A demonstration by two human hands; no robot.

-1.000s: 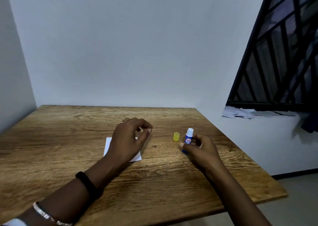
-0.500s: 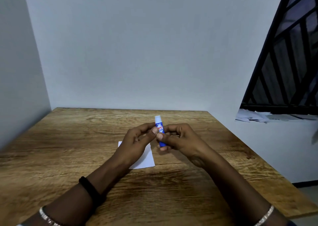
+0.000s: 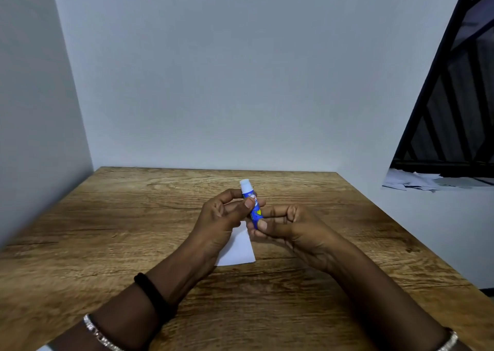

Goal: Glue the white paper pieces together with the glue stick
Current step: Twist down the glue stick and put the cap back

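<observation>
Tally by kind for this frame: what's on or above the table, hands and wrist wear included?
Blue glue stick with a white tip: 1
White paper piece flat on the wooden table: 1 visible
Hands pinching the stick: 2, left hand and right hand
Silver bracelets: 2
Black wristband: 1
Total: 7

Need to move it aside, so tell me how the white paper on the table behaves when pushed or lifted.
The white paper looks thin and lies flat on the table, so it is probably light and floppy when lifted. The left hand and right hand hold the glue stick, so nothing seems to pin it; it would likely slide easily.
</observation>
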